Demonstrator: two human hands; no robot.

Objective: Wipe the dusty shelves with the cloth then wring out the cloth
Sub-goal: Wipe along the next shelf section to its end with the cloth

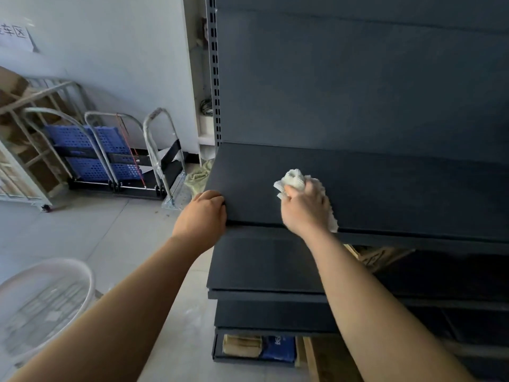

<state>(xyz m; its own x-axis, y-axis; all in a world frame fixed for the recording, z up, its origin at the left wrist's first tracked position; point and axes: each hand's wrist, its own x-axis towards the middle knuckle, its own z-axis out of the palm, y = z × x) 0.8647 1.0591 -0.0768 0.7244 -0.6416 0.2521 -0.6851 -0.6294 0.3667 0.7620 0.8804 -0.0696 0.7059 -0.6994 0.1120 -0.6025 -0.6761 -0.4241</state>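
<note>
The right hand (305, 209) bunches the white cloth (294, 180) against the top shelf (385, 188) to wipe it. At nine o'clock, the left hand (202, 213) curls over the shelf's corner, probably for steadiness.

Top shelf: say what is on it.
The right hand holds a white cloth on the shelf; the left hand grips its front corner. The surface beneath the cloth is hidden.

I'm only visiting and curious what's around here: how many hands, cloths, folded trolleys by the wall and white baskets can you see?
Hands: 2, the left hand gripping the top shelf edge and the right hand
White cloth: 1, bunched in the right hand
Folded trolleys: 3
White basket: 1
Total: 7
</note>
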